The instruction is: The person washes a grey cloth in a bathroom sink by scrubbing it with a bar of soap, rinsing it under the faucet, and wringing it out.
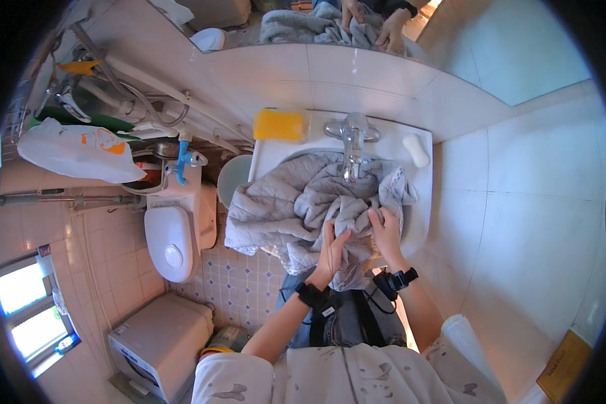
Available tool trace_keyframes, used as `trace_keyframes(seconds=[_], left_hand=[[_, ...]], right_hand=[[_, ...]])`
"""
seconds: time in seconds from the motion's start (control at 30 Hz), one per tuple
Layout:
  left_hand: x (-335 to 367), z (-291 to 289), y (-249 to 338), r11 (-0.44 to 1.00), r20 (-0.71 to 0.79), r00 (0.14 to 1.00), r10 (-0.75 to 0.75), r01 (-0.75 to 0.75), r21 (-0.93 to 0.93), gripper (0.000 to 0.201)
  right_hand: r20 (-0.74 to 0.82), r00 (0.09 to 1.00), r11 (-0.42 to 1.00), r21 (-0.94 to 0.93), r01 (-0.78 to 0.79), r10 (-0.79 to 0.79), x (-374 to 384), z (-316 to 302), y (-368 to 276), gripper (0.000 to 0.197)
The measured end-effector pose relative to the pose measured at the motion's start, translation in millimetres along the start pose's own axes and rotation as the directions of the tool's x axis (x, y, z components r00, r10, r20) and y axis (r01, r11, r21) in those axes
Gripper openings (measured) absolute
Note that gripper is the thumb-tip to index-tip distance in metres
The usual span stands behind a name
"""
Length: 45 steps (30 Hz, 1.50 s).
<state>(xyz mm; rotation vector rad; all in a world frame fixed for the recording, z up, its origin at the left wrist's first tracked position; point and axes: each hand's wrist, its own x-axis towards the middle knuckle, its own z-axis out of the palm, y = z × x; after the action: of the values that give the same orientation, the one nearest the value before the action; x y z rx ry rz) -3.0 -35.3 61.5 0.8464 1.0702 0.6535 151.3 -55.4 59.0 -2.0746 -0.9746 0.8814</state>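
Note:
A grey quilted blanket (pixel 276 202) lies bunched over the white washbasin (pixel 421 202) and spills past its left and front edges. My left hand (pixel 331 250) is closed on a fold at the front of the blanket. Just to its right, my right hand (pixel 386 236) pinches another bunched fold with thumb and fingers. Part of the cloth hangs between my forearms, against my jeans. Behind the folds stands a chrome tap (pixel 354 145), its spout reaching over the cloth. Most of the bowl is hidden underneath.
On the basin's back edge sit a yellow block (pixel 280 126) and a white soap-like bar (pixel 416 151). A pale bucket (pixel 232 180) stands left of the basin, beside the toilet (pixel 170 244). A washing-machine-like box (pixel 161 337) is lower left. A mirror (pixel 532 40) hangs above.

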Motion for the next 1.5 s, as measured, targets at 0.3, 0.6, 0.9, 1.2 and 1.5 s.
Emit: trace_keyframes(seconds=[0.3,0.6,0.9,1.2,1.5], left_hand=[[32.3,17.3,-25.5,0.990,-0.289,0.954,-0.085,0.113,0.080,0.049],[44.9,14.8,-24.5,0.986,-0.219,0.974,-0.055,0.088,0.142,0.048],[41.8,18.5,-22.6,0.969,-0.259,0.963,-0.069,0.126,0.211,0.044],[45.5,3.8,-26.6,0.969,-0.149,0.957,-0.247,0.244,-0.042,0.048],[49.1,-0.2,-28.3,0.906,-0.109,0.930,-0.351,0.308,-0.291,0.043]], right_hand=[[0.122,0.990,0.995,0.075,0.066,-0.075,-1.6,25.4,-16.9,0.041],[0.094,0.982,0.983,-0.071,0.171,-0.164,14.0,37.8,-4.0,0.037],[0.146,0.956,0.932,-0.227,0.282,-0.253,26.2,32.9,-5.5,0.039],[0.191,0.914,0.899,-0.193,0.393,-0.359,5.9,33.7,-8.0,0.039],[0.246,0.889,0.872,-0.216,0.439,-0.387,-10.5,40.7,-12.9,0.040]])
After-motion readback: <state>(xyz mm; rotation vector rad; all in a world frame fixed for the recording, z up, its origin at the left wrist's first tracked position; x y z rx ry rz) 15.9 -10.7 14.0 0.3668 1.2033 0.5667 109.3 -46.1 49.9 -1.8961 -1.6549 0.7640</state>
